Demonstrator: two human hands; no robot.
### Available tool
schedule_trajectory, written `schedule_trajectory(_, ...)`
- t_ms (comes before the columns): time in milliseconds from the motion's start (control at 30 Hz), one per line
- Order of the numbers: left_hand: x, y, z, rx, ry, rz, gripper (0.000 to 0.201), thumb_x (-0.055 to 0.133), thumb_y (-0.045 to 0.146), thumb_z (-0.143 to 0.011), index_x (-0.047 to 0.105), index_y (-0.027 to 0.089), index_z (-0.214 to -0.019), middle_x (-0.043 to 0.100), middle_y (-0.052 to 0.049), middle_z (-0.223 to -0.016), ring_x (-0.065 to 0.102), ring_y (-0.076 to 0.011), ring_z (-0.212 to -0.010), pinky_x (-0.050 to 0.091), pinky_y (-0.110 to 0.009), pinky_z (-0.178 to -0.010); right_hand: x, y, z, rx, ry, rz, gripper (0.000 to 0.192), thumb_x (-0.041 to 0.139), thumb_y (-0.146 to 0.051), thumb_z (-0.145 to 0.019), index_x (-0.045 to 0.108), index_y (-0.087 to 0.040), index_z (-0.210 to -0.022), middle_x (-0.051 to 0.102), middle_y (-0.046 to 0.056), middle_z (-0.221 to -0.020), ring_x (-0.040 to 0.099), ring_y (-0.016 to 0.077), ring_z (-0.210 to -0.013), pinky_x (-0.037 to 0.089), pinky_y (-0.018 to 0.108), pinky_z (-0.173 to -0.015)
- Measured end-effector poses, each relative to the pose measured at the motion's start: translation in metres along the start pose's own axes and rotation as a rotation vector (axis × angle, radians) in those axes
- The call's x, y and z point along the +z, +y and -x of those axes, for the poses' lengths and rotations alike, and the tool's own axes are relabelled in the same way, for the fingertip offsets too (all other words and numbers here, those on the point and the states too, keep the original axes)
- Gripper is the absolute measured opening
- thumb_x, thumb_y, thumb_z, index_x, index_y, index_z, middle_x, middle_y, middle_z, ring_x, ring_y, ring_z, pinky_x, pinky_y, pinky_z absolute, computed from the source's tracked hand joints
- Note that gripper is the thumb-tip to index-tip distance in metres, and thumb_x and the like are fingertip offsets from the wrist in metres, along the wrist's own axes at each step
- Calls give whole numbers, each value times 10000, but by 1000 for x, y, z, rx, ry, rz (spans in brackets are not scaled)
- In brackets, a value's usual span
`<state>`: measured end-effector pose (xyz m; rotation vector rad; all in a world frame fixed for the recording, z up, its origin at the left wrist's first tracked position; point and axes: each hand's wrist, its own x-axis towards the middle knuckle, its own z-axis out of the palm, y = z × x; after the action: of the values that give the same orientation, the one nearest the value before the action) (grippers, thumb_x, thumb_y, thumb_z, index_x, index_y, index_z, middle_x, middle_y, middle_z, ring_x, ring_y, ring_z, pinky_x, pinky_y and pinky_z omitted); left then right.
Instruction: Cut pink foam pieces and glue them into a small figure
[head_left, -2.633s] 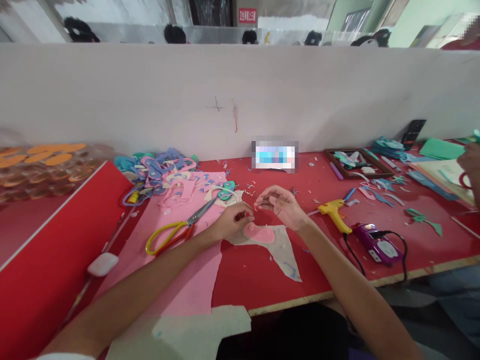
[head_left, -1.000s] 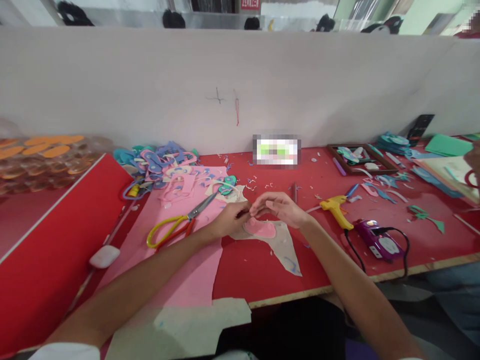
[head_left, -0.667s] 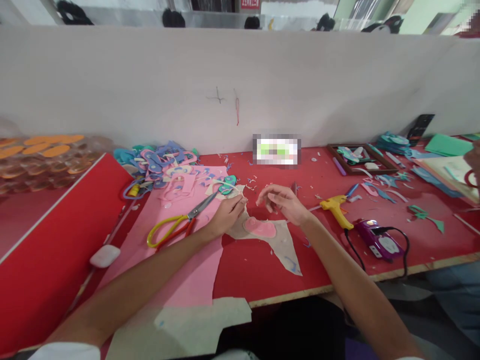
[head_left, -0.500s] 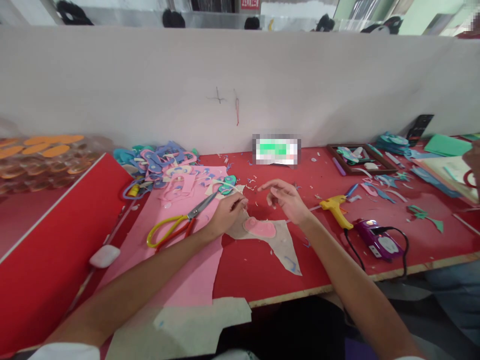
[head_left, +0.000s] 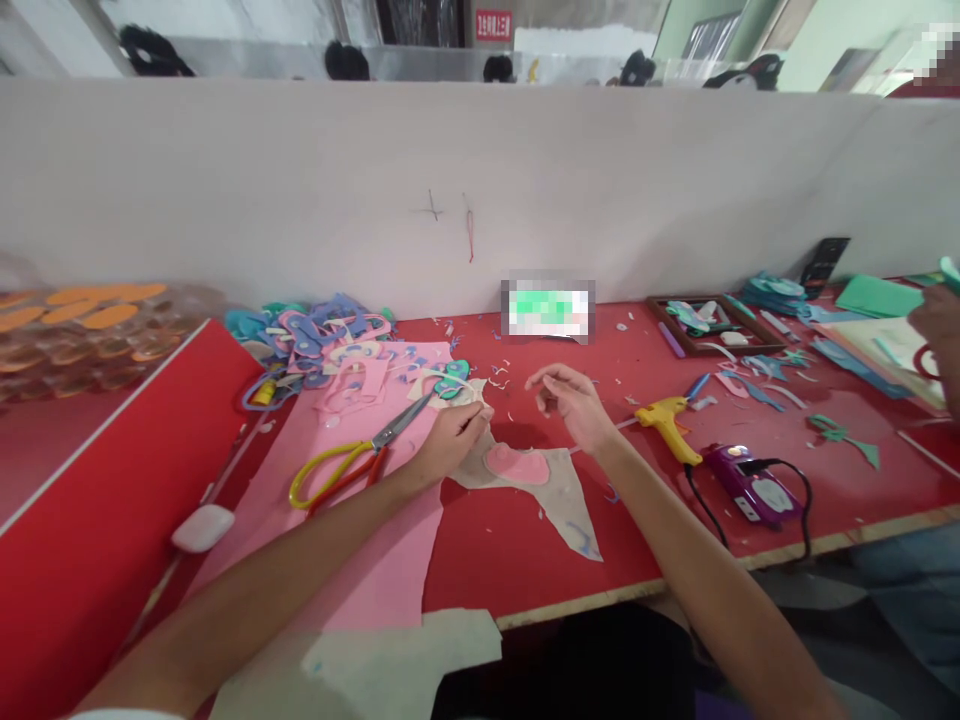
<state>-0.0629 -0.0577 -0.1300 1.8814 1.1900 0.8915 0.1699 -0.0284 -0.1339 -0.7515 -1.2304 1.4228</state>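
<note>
My left hand point(head_left: 448, 440) rests on the red table with its fingertips pinched together at the top edge of a beige sheet point(head_left: 568, 498). Whether anything small sits between the fingers is too small to tell. A pink foam shape point(head_left: 517, 466) lies on that sheet, just right of my left hand. My right hand point(head_left: 571, 404) hovers a little above the table beyond the pink shape, fingers spread and holding nothing. Scissors point(head_left: 352, 460) with yellow and red handles lie on a pink foam sheet point(head_left: 375, 550) left of my left hand.
A yellow glue gun point(head_left: 667, 427) and a purple device point(head_left: 754, 492) with a black cord lie to the right. A pile of foam cutouts point(head_left: 315, 335) sits at the back left, a brown tray point(head_left: 712, 325) at the back right. A co-worker's hand point(head_left: 936, 325) is at the far right.
My hands met above the pink shape a second ago and have drawn apart. The right hand opened and moved right; the left stayed pinched at the sheet's edge.
</note>
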Motion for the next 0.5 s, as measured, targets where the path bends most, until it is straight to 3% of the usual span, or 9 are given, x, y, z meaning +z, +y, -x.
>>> schedule_trajectory(300,4,-6,-3,43,60,78,243,490,366,-948,489,151,-835,536,-9,-821,484,-95,-752,378,-228,-689,-1,3,1,27,-27,-13,305,703,-449,-891,646,-153,-935,642,64,-968,556,89,-647,427,210,-568)
schedule_trajectory(500,3,-5,-3,53,33,140,217,431,334,-979,528,152,-911,533,-10,-837,497,-86,-742,402,-230,-715,3,2,2,38,-35,-23,333,712,-465,-876,627,-145,-913,641,65,-961,552,85,-632,435,211,-562)
